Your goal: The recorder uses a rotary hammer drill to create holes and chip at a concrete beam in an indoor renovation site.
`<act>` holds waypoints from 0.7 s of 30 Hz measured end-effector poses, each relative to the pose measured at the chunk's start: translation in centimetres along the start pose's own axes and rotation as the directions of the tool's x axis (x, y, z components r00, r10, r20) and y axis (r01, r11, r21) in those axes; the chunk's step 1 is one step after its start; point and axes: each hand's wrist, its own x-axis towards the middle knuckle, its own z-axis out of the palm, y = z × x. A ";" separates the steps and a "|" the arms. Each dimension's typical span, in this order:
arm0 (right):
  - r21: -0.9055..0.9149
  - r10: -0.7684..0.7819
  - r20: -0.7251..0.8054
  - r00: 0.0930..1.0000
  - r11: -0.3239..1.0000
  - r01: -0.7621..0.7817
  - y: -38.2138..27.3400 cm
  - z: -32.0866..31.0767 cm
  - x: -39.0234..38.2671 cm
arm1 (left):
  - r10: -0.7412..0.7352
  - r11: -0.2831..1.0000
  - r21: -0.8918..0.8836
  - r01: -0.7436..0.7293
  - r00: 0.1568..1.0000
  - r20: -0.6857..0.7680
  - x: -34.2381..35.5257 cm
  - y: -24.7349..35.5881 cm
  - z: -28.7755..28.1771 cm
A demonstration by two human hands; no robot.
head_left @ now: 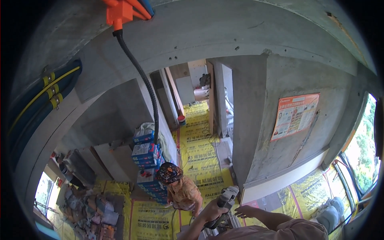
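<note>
A grey power tool (226, 202) is clamped in the left hand (211, 212). The right hand (247, 211), fingers apart, is held just beside it. No worked surface is shown; progress cannot be judged.

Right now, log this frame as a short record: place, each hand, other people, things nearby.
place: bare concrete room with a yellow printed floor covering
left hand: left hand grips the handle of a grey power tool
right hand: right hand is open beside the tool; contact cannot be told
other people: a person in a patterned cap low down beside stacked blue and white boxes
overhead: orange fitting with a black corrugated hose hanging down; blue pipes
wall: orange poster
</note>
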 end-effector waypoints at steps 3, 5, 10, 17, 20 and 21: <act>-0.072 -0.054 0.059 0.997 0.996 0.059 -1.6 0.7 -0.6 | 0.070 0.996 -0.053 -0.070 0.997 -0.016 0.6 -1.3 0.0; -0.106 -0.058 0.103 0.993 0.992 0.069 -1.6 0.6 -0.3 | 0.042 0.996 -0.078 -0.044 0.999 -0.031 0.3 0.1 0.0; -0.164 -0.140 0.203 0.969 0.971 0.175 -2.9 2.6 -2.3 | 0.073 0.995 -0.075 -0.072 0.997 0.003 0.0 0.4 -0.3; -0.184 -0.092 0.197 0.976 0.975 0.129 -2.5 3.1 -2.6 | 0.079 0.996 -0.040 -0.080 0.997 -0.014 -0.6 -0.6 -0.1; -0.171 -0.055 0.177 0.983 0.982 0.085 -1.9 2.9 -1.7 | 0.051 0.998 -0.044 -0.051 0.999 -0.013 -0.7 -0.8 -0.1; -0.199 -0.064 0.175 0.983 0.975 0.099 -1.9 3.0 -1.7 | 0.074 0.996 -0.043 -0.075 0.997 -0.038 -0.7 -1.1 0.0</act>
